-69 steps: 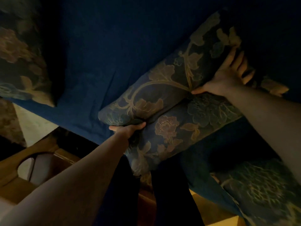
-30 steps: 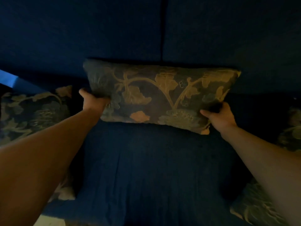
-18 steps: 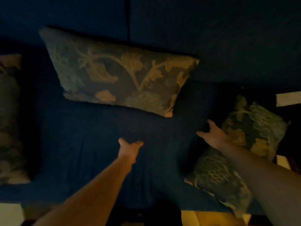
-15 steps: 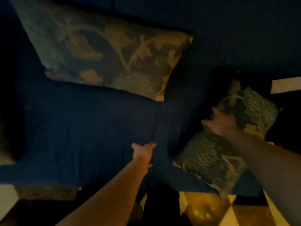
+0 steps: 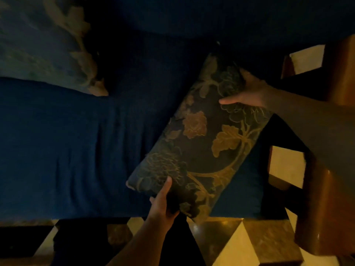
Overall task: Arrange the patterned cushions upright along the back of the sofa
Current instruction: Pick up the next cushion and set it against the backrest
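Floral cushion (image 5: 199, 143) gripped at both ends, apparently lying diagonal on sofa (image 5: 67, 146)

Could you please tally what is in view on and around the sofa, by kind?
Patterned cushions: 2, one held at both ends, one at the sofa back
Hands: 2, left, right
Sofa: 1
Total: 5

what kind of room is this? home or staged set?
Likely a home living room, dimly lit: a dark blue sofa with floral patterned cushions, a checkered polished floor, and a wooden armrest. Staging cannot be ruled out.
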